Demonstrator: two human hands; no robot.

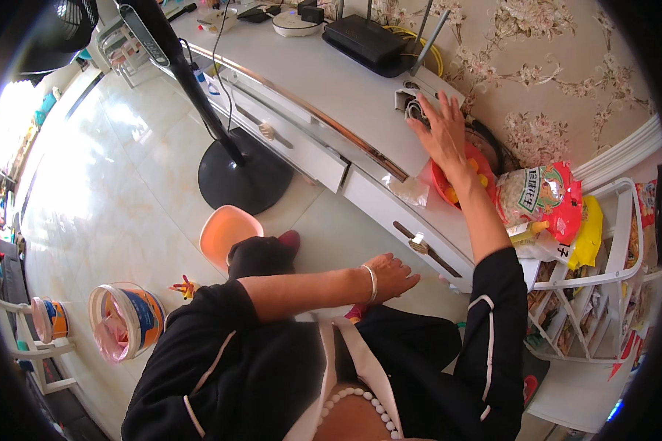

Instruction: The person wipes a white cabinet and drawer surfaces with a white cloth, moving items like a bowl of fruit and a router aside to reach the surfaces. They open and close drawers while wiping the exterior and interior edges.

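Note:
My right hand (444, 132) reaches over a long white cabinet (364, 127), fingers spread and nothing in its grasp. Just beyond its fingertips lies a coiled cable (415, 110) beside a small white item (405, 98); whether a finger touches them I cannot tell. Below the wrist is a red plastic basin (438, 179) with yellow-orange things in it, partly hidden by my forearm. My left hand (390, 277), wearing a silvery bangle (370, 282), hangs palm down in front of my body. Its fingers are loosely bent and hold nothing.
A black router (367, 44) stands against the wall. Snack bags (538, 198) and a white rack (579, 284) are at right. A fan's pole (198, 99) rises from its round base (245, 176). On the floor are an orange bin (226, 231) and a plastic bucket (143, 317).

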